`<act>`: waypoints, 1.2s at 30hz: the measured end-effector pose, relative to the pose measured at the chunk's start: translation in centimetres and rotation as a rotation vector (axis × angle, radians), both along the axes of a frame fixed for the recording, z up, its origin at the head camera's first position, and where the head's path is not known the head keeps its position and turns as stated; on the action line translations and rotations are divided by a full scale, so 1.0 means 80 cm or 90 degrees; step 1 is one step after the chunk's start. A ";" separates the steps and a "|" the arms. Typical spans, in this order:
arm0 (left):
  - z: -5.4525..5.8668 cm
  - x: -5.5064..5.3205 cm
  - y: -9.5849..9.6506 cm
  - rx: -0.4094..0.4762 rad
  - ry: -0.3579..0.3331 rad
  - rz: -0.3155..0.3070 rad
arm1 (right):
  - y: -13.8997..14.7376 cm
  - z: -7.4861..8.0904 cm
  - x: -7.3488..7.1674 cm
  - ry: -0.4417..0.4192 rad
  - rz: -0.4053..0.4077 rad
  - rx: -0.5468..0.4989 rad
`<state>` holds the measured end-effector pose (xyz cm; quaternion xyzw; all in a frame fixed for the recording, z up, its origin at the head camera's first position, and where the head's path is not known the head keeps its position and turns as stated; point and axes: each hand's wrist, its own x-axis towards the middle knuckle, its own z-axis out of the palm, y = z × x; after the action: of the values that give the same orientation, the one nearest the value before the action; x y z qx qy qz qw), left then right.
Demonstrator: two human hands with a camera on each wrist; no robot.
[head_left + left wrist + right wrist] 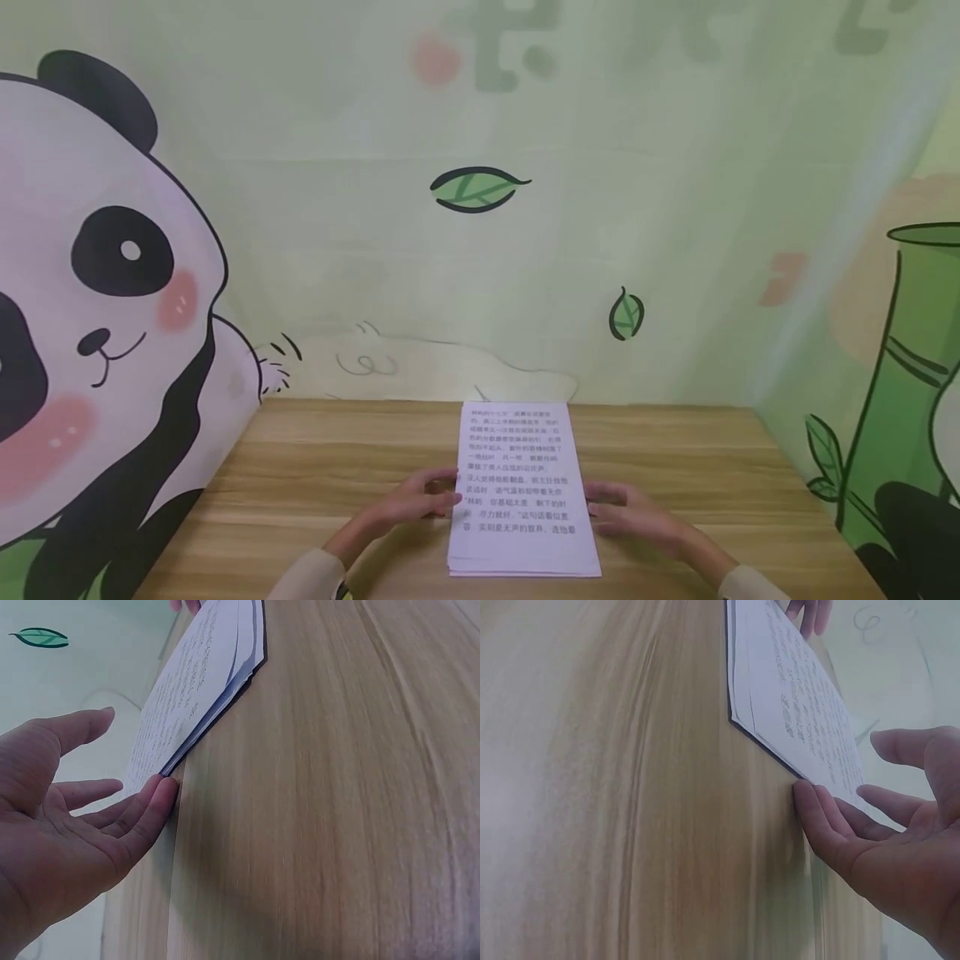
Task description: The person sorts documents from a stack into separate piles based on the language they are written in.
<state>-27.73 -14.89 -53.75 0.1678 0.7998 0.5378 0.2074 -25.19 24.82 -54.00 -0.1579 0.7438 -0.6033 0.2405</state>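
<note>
Paper stack [517, 546] lay flat on the wood surface [337, 450], middle of the scene, long sides running near to far, print up. Near end wasn't flush: lower sheets showed past the top one, and both wrist views had the layers slightly fanned at the near corners. Thin dark line under the stack; couldn't tell if it was shadow or backing.

My left hand [415, 498] was at the left long edge, right hand [636, 512] at the right one, roughly opposite. Both spread, thumbs up and clear of the paper, pinching nothing. Lowest fingertips of the left [166, 793] touched the edge, right ones [805, 796] likewise, all down near the surface.

My read: squaring the long sides was the step in hand. Doing it well called for light, equal push from both sides, low enough to catch the bottom sheets, with finger lengths along the edge rather than just tips. A harder push on one side risked skidding the whole stack; too much on both risked bowing it. Thumbs were right to be off the top, since downward pressure would have locked the sheets. Near end probably needed its own tap; side pressure alone wouldn't have lined it up.
</note>
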 end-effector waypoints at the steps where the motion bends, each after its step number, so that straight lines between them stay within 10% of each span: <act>1: -0.001 -0.001 0.000 0.003 0.004 -0.003 | 0.001 -0.001 -0.001 0.006 -0.003 0.007; 10: -0.007 0.004 0.009 -0.028 0.124 -0.012 | -0.008 -0.011 -0.006 0.098 -0.097 0.121; 18: -0.011 0.014 0.018 -0.104 0.181 0.017 | -0.024 -0.015 -0.014 0.264 -0.052 0.146; 36: -0.002 0.019 0.025 -0.114 0.137 0.018 | -0.029 -0.014 -0.007 0.325 -0.091 0.281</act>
<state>-26.20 -12.90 -53.88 0.1940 0.8646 0.4458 0.1271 -25.72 22.52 -55.14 -0.1956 0.9016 -0.3844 0.0319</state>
